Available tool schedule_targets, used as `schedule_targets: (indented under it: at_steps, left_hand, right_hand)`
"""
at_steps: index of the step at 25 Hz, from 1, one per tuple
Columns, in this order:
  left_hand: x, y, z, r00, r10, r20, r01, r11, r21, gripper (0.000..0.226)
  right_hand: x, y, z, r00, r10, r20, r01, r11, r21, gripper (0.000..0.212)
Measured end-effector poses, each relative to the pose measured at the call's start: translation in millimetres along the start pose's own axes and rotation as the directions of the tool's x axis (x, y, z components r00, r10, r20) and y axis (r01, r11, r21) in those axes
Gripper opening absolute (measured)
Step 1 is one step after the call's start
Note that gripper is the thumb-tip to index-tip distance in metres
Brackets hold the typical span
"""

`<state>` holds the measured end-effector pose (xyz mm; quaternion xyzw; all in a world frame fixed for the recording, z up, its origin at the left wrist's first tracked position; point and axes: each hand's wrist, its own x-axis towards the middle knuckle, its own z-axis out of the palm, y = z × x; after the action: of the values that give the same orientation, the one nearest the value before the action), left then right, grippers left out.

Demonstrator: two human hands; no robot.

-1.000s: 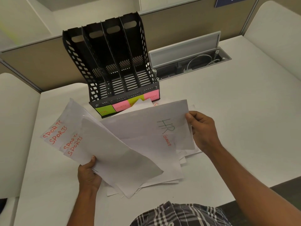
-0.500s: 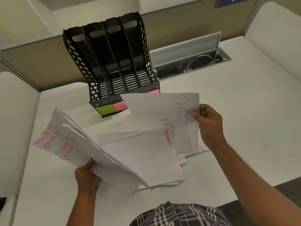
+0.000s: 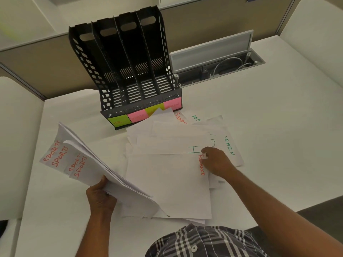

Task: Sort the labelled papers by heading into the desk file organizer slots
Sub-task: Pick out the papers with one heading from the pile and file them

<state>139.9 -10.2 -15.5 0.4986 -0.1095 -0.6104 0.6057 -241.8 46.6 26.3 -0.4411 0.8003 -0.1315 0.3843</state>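
Note:
A black file organizer (image 3: 104, 60) with several upright slots stands at the back of the desk, green and pink labels on its front. My left hand (image 3: 100, 197) grips a fanned bundle of papers headed SPORTS (image 3: 74, 160), lifted at the left. A loose pile of papers (image 3: 167, 182) lies on the desk, with FINANCE, HR and ADMIN headings showing. My right hand (image 3: 217, 162) rests on the pile and pinches the corner of the top FINANCE sheet (image 3: 201, 169). An ADMIN sheet (image 3: 229, 145) lies just right of that hand.
An open cable tray (image 3: 219, 60) with wires sits behind the organizer's right side. A partition wall (image 3: 37, 62) runs along the desk's back edge. White desk surface (image 3: 278, 145) extends to the right.
My right hand has laid the HR sheet down on the pile and now pinches the FINANCE sheet's corner. The SPORTS bundle in my left hand has swung further left.

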Motion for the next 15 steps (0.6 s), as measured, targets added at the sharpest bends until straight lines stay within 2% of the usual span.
schedule_targets:
  at_steps: [2,4,8,11,15]
  left_hand:
    - [-0.4,0.0,-0.3,1.0,0.0,0.001,0.0,1.0,0.02,0.04]
    - [-3.5,1.6,2.0,1.0,0.01,0.021,-0.011,0.999,0.045,0.042]
    - [-15.1,2.8,23.5,0.979,0.037,0.2,-0.069,0.985,0.158,0.044]
    - [-22.3,2.5,46.4,0.946,0.006,0.324,-0.12,0.935,0.333,0.046]
    - [-23.2,8.5,68.3,0.893,-0.069,0.445,-0.203,0.821,0.534,0.034]
  right_hand:
    - [-3.1,-1.3,3.4,0.997,-0.016,-0.08,0.021,0.998,0.059,0.029]
    - [-6.9,-4.0,2.0,0.982,-0.074,-0.175,0.101,0.983,0.152,0.016]
    - [-19.9,-22.1,-8.5,0.95,-0.18,-0.257,0.265,0.897,0.353,0.02]
    - [-25.1,-37.5,-16.1,0.939,-0.263,-0.223,0.341,0.803,0.488,0.016]
    - [-21.0,-53.7,-33.3,0.932,-0.34,-0.127,0.335,0.669,0.664,0.015]
